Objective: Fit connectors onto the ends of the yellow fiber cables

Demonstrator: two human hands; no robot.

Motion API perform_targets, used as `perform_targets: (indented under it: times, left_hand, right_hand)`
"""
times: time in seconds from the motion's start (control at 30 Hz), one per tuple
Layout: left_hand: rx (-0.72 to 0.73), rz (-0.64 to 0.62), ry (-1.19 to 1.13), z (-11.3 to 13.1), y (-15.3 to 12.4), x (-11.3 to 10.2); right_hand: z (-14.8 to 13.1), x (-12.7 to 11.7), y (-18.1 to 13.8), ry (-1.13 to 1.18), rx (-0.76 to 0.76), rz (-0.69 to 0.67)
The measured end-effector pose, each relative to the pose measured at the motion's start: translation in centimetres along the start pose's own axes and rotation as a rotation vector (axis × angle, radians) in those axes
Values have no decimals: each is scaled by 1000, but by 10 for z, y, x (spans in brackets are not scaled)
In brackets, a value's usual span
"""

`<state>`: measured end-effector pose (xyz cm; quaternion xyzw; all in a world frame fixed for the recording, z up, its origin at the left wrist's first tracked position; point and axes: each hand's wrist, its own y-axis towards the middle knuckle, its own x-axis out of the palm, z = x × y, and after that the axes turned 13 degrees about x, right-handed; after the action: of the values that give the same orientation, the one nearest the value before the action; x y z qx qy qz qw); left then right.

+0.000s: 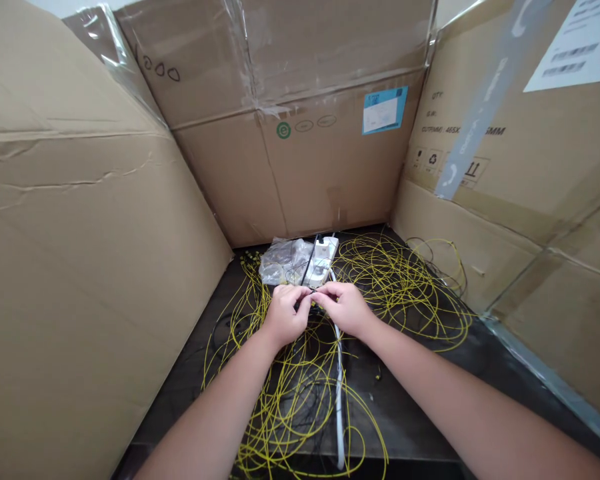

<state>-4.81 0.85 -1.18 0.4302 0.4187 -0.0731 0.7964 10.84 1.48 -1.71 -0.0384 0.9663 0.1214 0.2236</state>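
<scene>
My left hand (286,313) and my right hand (346,308) meet over the middle of a dark table (415,413), fingers pinched together around a small dark part I cannot make out. A thin black cable (309,265) runs from between them toward a white box (325,257) just behind. Next to that box lies a clear plastic bag (284,261) with small parts inside. Thin yellow fibre cables (400,287) lie in loose coils all over the table, under and around both hands. A white cable (339,393) runs from the hands toward me.
Tall cardboard boxes wall the table in: one on the left (80,267), one at the back (300,133) with a blue label (384,109), one on the right (530,167). More yellow loops (290,427) pile near the table's front edge.
</scene>
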Motion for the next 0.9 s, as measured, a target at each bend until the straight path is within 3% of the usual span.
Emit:
perform_targets:
  times: [0.27, 0.47, 0.6, 0.7, 0.8, 0.9]
  left_hand:
    - [193, -1, -139, -5, -2, 0]
    - [144, 69, -200, 2, 0, -4]
    - [36, 156, -214, 2, 1, -6]
    - [14, 214, -180, -2, 0, -5]
    - [56, 175, -102, -4, 0, -2]
    - [93, 83, -60, -3, 0, 0]
  right_hand:
    - [5, -5, 2, -32, -228, 32]
    - [-2, -12, -1, 46, -347, -12]
    - [-5, -18, 1, 325, -156, 75]
    - [-6, -26, 10, 804, 56, 181]
    - [-8, -37, 18, 1241, 204, 138]
    - [-12, -46, 21, 1376, 307, 121]
